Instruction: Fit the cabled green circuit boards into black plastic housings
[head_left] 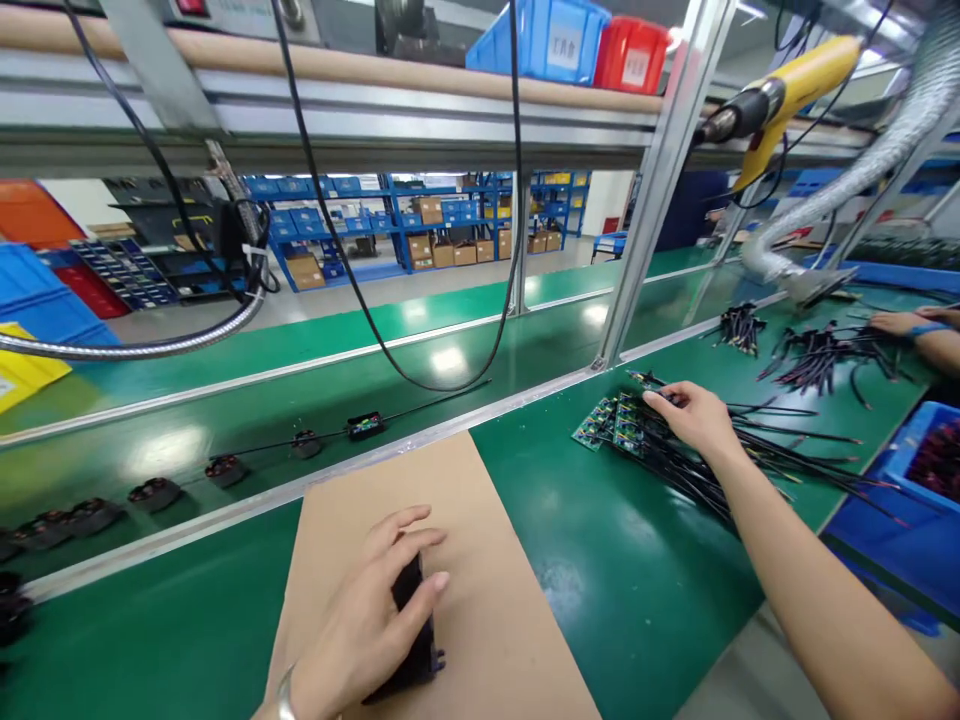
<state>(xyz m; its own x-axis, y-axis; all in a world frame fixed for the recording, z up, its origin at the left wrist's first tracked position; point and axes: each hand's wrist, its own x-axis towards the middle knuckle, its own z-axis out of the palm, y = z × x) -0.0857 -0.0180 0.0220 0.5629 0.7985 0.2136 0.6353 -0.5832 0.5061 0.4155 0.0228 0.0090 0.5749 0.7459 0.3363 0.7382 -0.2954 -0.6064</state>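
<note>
My left hand [375, 605] hovers over or rests lightly on a black plastic housing [415, 640], with fingers spread; whether it touches is hard to tell. That housing lies on a sheet of brown cardboard [495, 600]. Farther right, my right hand [697, 415] reaches into a pile of green circuit boards [628, 420] with black cables [690, 475] attached. Its thumb and fingers are closed on one of the boards at its cable end, mostly hidden by the fingers.
A metal rail [525, 400] divides the green bench from a strip holding dark round parts [154, 493] and a small filled case [365, 426]. Another person's hand [896, 322] is beside cable bundles [817, 355]. A blue bin [892, 520] stands right; a yellow heat gun [802, 90] hangs above.
</note>
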